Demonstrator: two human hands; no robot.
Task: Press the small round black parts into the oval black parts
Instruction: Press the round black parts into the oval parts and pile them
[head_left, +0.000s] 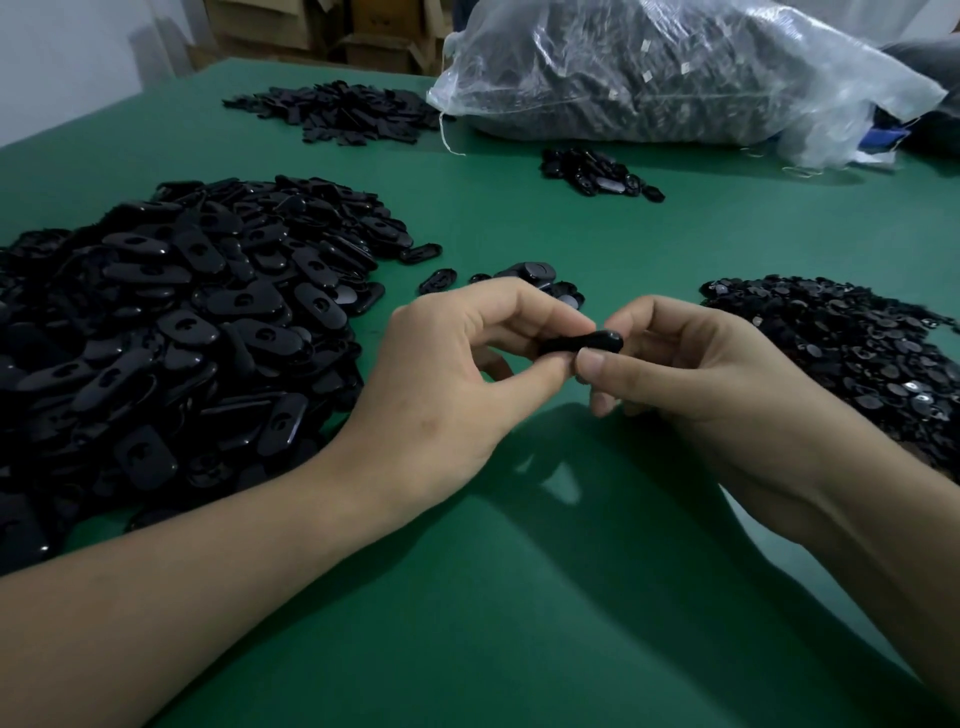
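One oval black part (584, 343) is held edge-on above the green table between both hands. My left hand (457, 384) pinches its left end with thumb and fingers. My right hand (691, 374) pinches its right end, thumb on the near side. Whether a small round part sits in it is hidden by the fingers. A big heap of oval black parts (171, 322) lies to the left. A heap of small round black parts (841, 353) lies to the right.
A few loose oval parts (530, 278) lie just beyond my hands. A small pile of oval parts (597, 171) sits further back. A flat black pile (337, 111) and a large clear plastic bag (675, 73) of dark parts lie at the far edge of the table (519, 597).
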